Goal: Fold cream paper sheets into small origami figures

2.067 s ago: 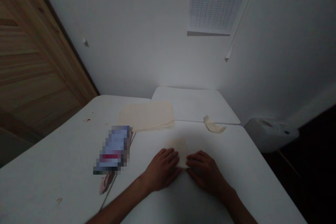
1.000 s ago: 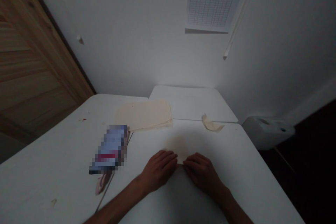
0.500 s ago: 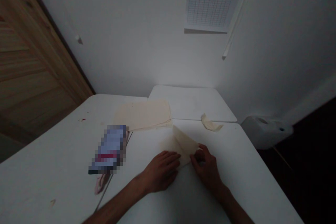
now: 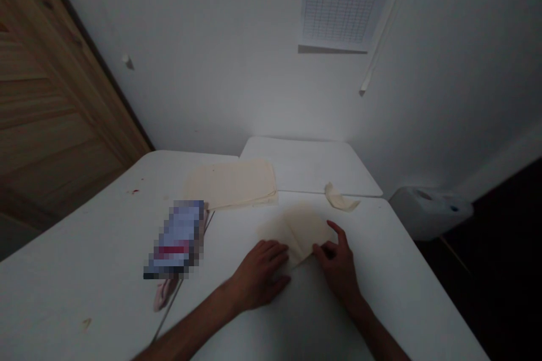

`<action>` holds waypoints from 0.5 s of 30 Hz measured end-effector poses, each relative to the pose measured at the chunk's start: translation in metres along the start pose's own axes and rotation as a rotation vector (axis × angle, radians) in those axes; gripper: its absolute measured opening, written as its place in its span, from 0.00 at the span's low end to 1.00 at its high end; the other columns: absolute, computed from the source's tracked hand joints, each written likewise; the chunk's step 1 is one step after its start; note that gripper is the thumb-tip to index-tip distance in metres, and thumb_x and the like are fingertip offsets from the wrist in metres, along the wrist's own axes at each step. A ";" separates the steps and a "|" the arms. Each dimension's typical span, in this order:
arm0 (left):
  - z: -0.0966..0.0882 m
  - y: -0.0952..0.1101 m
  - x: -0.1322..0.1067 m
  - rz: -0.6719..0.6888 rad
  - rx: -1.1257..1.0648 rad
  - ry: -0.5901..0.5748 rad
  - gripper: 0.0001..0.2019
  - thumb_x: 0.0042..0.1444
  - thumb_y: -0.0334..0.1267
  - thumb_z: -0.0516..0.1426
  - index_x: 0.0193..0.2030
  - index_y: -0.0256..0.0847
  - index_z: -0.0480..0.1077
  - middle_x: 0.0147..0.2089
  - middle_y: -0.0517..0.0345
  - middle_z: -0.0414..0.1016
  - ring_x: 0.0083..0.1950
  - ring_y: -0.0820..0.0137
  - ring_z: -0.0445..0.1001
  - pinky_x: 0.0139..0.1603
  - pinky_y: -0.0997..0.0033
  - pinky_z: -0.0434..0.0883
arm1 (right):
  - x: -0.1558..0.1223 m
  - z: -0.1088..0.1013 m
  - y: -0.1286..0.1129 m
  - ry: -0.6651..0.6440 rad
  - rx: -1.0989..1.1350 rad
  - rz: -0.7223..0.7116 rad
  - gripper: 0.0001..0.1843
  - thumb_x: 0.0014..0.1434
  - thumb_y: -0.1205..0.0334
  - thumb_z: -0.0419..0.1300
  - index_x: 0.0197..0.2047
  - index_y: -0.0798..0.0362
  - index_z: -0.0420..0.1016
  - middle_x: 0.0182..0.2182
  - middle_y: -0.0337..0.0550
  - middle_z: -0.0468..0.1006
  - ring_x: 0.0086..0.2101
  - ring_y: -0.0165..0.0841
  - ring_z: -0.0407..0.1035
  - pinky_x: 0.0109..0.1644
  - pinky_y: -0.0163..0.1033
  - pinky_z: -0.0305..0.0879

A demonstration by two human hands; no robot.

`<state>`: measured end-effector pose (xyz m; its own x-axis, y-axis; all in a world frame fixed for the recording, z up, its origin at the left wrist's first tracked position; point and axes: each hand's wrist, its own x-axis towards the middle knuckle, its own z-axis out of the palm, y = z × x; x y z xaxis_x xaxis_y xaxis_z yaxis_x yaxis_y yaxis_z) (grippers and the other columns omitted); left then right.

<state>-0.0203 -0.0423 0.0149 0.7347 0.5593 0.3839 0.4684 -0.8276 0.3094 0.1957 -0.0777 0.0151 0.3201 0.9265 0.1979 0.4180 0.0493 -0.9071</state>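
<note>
A small cream cloth [image 4: 296, 231] lies partly folded on the white table [image 4: 381, 293] in front of me. My left hand [image 4: 258, 273] rests flat on its near left part, fingers spread. My right hand [image 4: 336, 262] holds the cloth's right edge between thumb and fingers, with the forefinger stretched out. A flap of the cloth lies turned over toward the right.
A stack of cream cloths [image 4: 232, 183] lies further back. A crumpled scrap [image 4: 339, 198] sits at the back right. A blurred flat packet [image 4: 178, 237] lies to the left on something pink [image 4: 163, 293]. A second table [image 4: 311, 163], a wooden door [image 4: 51, 113] and a white bin [image 4: 427, 211] stand around.
Both hands were pressing the folded cloth flat. Then my right hand lifted a flap and has laid it down toward the right; my left hand stayed put.
</note>
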 end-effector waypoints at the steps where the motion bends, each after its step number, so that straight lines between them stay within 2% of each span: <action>1: 0.000 0.000 0.000 -0.007 0.008 0.000 0.16 0.54 0.40 0.58 0.49 0.40 0.69 0.54 0.48 0.72 0.53 0.57 0.69 0.53 0.51 0.68 | 0.000 0.000 0.000 -0.003 0.019 0.017 0.35 0.55 0.55 0.59 0.63 0.60 0.54 0.17 0.31 0.70 0.19 0.31 0.64 0.26 0.35 0.63; 5: 0.000 0.001 0.001 0.001 0.056 0.033 0.15 0.56 0.40 0.57 0.50 0.39 0.68 0.52 0.47 0.73 0.51 0.57 0.70 0.51 0.52 0.69 | 0.002 0.000 0.001 0.004 0.076 0.064 0.37 0.55 0.55 0.60 0.63 0.58 0.53 0.16 0.29 0.69 0.19 0.30 0.64 0.26 0.34 0.63; 10: 0.002 0.001 0.002 0.116 0.092 0.085 0.12 0.57 0.29 0.51 0.46 0.39 0.69 0.46 0.48 0.76 0.46 0.62 0.73 0.48 0.58 0.70 | 0.003 0.000 0.003 0.017 0.077 0.048 0.37 0.55 0.55 0.59 0.63 0.60 0.53 0.16 0.29 0.69 0.19 0.31 0.64 0.25 0.34 0.62; 12: 0.002 0.001 0.001 0.142 0.083 0.080 0.12 0.57 0.27 0.50 0.45 0.39 0.70 0.43 0.49 0.76 0.45 0.63 0.73 0.47 0.59 0.71 | 0.002 -0.001 0.005 0.042 -0.008 0.015 0.37 0.55 0.56 0.59 0.63 0.59 0.53 0.16 0.29 0.69 0.18 0.32 0.65 0.26 0.35 0.63; 15: 0.002 0.000 0.001 0.163 0.061 0.067 0.13 0.57 0.27 0.49 0.46 0.39 0.70 0.45 0.48 0.76 0.47 0.62 0.74 0.49 0.58 0.71 | 0.000 -0.002 0.008 0.108 -0.259 -0.056 0.35 0.55 0.56 0.59 0.64 0.56 0.54 0.16 0.29 0.70 0.18 0.32 0.65 0.26 0.36 0.62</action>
<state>-0.0186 -0.0421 0.0132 0.7699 0.4177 0.4825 0.3763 -0.9078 0.1855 0.2008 -0.0787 0.0088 0.3735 0.8790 0.2963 0.6361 -0.0102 -0.7715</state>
